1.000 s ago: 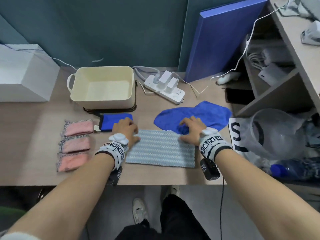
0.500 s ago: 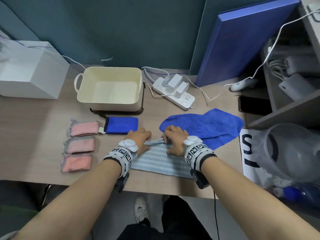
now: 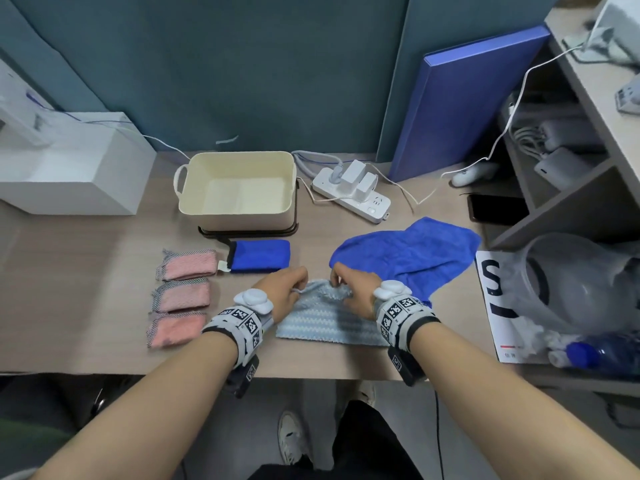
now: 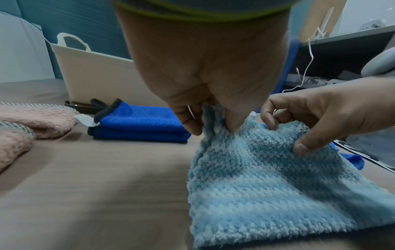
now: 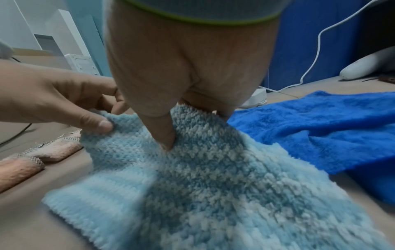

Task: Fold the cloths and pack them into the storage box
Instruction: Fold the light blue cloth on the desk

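Your left hand (image 3: pixel 284 293) and right hand (image 3: pixel 352 289) both pinch the far edge of the light blue cloth (image 3: pixel 329 323), which lies on the desk (image 3: pixel 86 289) near you. Pull that edge evenly toward you and match the corners before pressing flat; the box (image 3: pixel 239 195) looks empty.

— Where are the hands?

— Both bare forearms reach forward, banded at the wrists. The left hand (image 3: pixel 282 291) and right hand (image 3: pixel 355 289) sit close together, knuckles up, fingers curled down.

— And the grip?

— Each pinches the raised far edge of the light blue cloth (image 3: pixel 327 320), thumb on the near face, fingers behind. The right thumb (image 5: pixel 162 133) presses into the pile; the left fingertips (image 4: pixel 192 125) bunch the edge just beside it.
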A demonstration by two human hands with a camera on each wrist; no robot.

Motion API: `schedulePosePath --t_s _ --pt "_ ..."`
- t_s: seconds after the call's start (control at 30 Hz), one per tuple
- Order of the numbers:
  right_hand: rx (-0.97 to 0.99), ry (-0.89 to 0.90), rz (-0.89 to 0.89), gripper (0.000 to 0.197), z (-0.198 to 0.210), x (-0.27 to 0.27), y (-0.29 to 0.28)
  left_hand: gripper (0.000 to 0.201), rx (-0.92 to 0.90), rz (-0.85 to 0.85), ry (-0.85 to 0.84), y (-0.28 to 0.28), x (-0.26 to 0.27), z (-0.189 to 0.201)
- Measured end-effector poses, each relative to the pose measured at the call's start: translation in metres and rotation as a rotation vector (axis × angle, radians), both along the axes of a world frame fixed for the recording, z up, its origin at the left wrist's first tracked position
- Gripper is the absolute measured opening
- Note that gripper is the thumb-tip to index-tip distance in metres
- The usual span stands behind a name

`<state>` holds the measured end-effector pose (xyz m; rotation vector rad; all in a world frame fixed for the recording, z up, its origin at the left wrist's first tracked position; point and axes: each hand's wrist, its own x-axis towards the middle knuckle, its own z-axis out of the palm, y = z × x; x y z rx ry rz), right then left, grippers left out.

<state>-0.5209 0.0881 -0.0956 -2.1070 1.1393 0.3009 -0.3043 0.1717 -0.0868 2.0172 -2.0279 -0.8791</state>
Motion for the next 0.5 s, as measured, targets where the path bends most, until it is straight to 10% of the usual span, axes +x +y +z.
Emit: schedulePosePath --t_s 0.5 --pt "-0.123 0.04 0.024 0.042 0.044 0.002 0.049 0.024 -0.023 -0.029 -0.043 0.042 0.021 0.019"
